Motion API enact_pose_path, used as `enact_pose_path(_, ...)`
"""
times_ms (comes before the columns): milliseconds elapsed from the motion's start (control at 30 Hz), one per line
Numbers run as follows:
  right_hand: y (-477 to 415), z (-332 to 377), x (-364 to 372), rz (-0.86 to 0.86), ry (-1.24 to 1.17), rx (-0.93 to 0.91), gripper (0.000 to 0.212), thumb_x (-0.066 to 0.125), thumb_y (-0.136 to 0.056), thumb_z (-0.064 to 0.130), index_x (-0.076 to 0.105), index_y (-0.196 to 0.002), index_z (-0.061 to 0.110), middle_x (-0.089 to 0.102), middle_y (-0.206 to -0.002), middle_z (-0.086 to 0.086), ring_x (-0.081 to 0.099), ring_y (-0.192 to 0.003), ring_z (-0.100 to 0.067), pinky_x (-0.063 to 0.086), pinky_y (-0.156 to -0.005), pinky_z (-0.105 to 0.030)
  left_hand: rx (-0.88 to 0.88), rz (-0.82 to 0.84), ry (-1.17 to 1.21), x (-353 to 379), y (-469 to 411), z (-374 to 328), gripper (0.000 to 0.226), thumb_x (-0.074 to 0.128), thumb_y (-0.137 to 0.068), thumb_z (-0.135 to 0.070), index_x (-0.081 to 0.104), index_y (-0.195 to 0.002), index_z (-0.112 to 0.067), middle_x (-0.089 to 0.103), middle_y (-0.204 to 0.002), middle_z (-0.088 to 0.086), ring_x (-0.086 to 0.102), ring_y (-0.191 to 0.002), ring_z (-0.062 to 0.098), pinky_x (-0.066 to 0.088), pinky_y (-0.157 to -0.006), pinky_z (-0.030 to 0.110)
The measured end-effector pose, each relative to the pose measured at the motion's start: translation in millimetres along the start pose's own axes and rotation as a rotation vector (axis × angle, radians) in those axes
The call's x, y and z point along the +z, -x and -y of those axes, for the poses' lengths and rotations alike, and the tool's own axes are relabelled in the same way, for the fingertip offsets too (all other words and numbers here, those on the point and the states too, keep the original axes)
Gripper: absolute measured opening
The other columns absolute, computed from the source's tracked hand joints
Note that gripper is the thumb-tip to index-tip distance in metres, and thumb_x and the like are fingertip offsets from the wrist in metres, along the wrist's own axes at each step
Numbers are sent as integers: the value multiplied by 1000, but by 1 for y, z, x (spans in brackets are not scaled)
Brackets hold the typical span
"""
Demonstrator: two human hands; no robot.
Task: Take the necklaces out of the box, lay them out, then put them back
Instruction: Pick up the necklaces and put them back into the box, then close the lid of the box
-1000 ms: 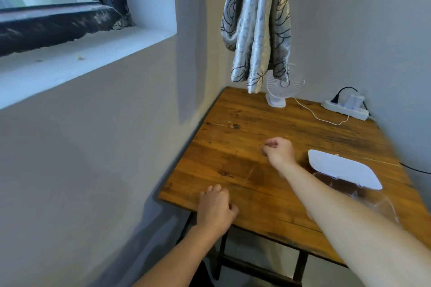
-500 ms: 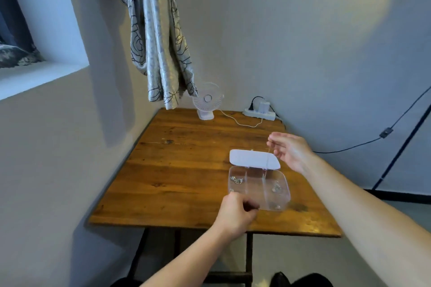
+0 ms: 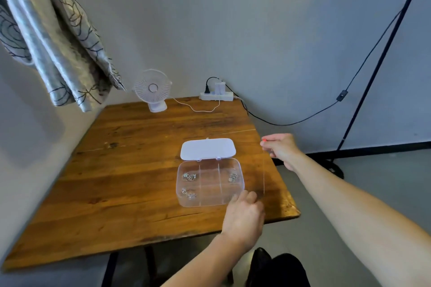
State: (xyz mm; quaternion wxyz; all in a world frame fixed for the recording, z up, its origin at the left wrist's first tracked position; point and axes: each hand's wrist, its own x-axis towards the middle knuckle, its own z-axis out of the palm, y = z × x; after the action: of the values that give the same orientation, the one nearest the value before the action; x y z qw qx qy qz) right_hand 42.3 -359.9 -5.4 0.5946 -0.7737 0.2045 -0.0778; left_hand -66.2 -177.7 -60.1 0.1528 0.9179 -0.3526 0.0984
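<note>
A clear plastic box (image 3: 210, 202) with several compartments sits on the wooden table (image 3: 130, 170), its white lid (image 3: 207, 148) folded open behind it. Coiled silver necklaces lie in the back left (image 3: 190, 176), front left (image 3: 188, 193) and back right (image 3: 232, 177) compartments. My right hand (image 3: 281, 149) hovers right of the box, pinching the top end of a thin necklace chain (image 3: 263, 170). The chain hangs straight down to my left hand (image 3: 243, 214), whose fingers pinch it at the box's front right corner.
A small white fan (image 3: 152, 89) and a white power strip (image 3: 217, 95) with plugs stand at the table's back edge, joined by a white cable. A patterned curtain (image 3: 58, 42) hangs at the left. A black stand pole (image 3: 377, 63) leans at the right.
The view has swung right, bringing the open box to the centre. My right hand moved from above the box to its right. My left hand slid right along the front edge. The chain is stretched between them.
</note>
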Motion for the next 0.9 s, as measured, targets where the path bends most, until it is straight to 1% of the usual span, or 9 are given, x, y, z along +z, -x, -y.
enact_pose_path(67, -15, -13, 7, 16, 57, -16, 21, 74, -82, 7, 71, -102, 3, 69, -90, -6, 65, -82, -17, 48, -69, -27, 93, -11, -114, 10, -6, 5, 6, 69, -74, -27, 66, -69, -24, 57, -85, -4, 50, -86, 19, 47, -74, 32)
enact_pose_path(133, -31, -26, 17, 46, 160, -84, 17, 78, -79, 13, 74, -94, 9, 70, -93, -5, 65, -93, -21, 50, -81, -32, 139, -34, -153, 21, -10, 14, 2, 70, -74, -25, 68, -73, -24, 59, -97, -1, 49, -103, 22, 45, -95, 41)
enact_pose_path(200, -46, -40, 27, 80, 347, -156, 14, 79, -77, 26, 75, -90, 20, 72, -102, -1, 63, -103, -21, 49, -91, -38, 150, -37, -182, 27, -12, 24, 5, 67, -78, -24, 70, -81, -22, 60, -109, 1, 44, -120, 25, 34, -109, 49)
enact_pose_path(333, -59, -59, 38, 114, 651, -322, 18, 73, -81, 39, 75, -96, 30, 62, -129, 0, 50, -124, -24, 39, -102, -47, 185, -47, -232, 37, -12, 35, 11, 60, -85, -26, 68, -89, -20, 61, -111, 1, 41, -127, 26, 25, -113, 51)
enact_pose_path(500, -64, -67, 44, 151, 721, -383, 29, 63, -88, 44, 69, -114, 32, 52, -141, 1, 31, -140, -27, 30, -109, -53, 206, -41, -250, 42, -11, 41, 18, 52, -90, -27, 69, -89, -21, 64, -104, 0, 40, -128, 27, 22, -114, 52)
enact_pose_path(600, -60, -59, 39, 195, 749, -337, 36, 59, -89, 50, 65, -120, 33, 50, -143, 4, 32, -140, -23, 31, -109, -52, 212, -43, -190, 39, -10, 40, 22, 48, -92, -27, 68, -89, -19, 62, -107, 1, 39, -129, 27, 20, -115, 49)
enact_pose_path(700, -51, -44, 36, 153, 711, -291, 42, 57, -89, 52, 62, -124, 28, 58, -135, 2, 50, -126, -22, 42, -103, -46, 204, -97, -29, 23, -6, 42, 22, 44, -94, -27, 64, -91, -18, 58, -115, 3, 42, -126, 24, 19, -116, 44)
enact_pose_path(800, -44, -30, 42, 90, 634, -285, 43, 56, -90, 51, 61, -123, 24, 62, -129, 0, 56, -119, -22, 46, -99, -44, 146, -206, 58, 1, 3, 60, 17, 51, -92, -30, 63, -95, -17, 58, -116, 4, 47, -119, 22, 30, -111, 41)
enact_pose_path(900, -40, -18, 59, 75, 512, -260, 40, 57, -92, 44, 61, -123, 19, 63, -126, -4, 58, -113, -20, 48, -95, -38, -20, -250, 25, -15, 18, 98, 25, 57, -88, -41, 62, -104, -21, 58, -124, 3, 46, -121, 18, 41, -104, 42)
